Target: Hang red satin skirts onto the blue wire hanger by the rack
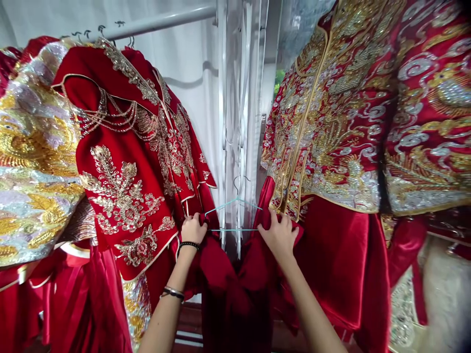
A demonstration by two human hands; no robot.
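Two-handed hold of a dark red garment [235, 294] at a teal hanger [235, 230], b/w two groups of hung clothing. Your L hand [194, 229] is closed on cloth by the hanger's L end; your R hand [278, 233] grips cloth by its R end, fingers curled. The garment hangs below, dipping at mid-width.

Progress, as judged: cloth is spread out to both hanger ends, so that part looks done, or nearly. Attachment there is hidden by your fingers; can't tell if it's secure. Letting go is not yet done. The hook [236, 184] is upright, well apart from the rail [162, 21]; can't tell if it rests on anything.

Qty.: hands, 2; teal hanger, 1; dark red garment, 1; beaded red jacket [121, 186] at L, 1; gold sequinned garment [29, 186] beyond it, 1; embroidered jackets [342, 122] at R, 2, incl. one cut off by the pic. edge; bracelets [189, 244] on your L arm, min. 2.
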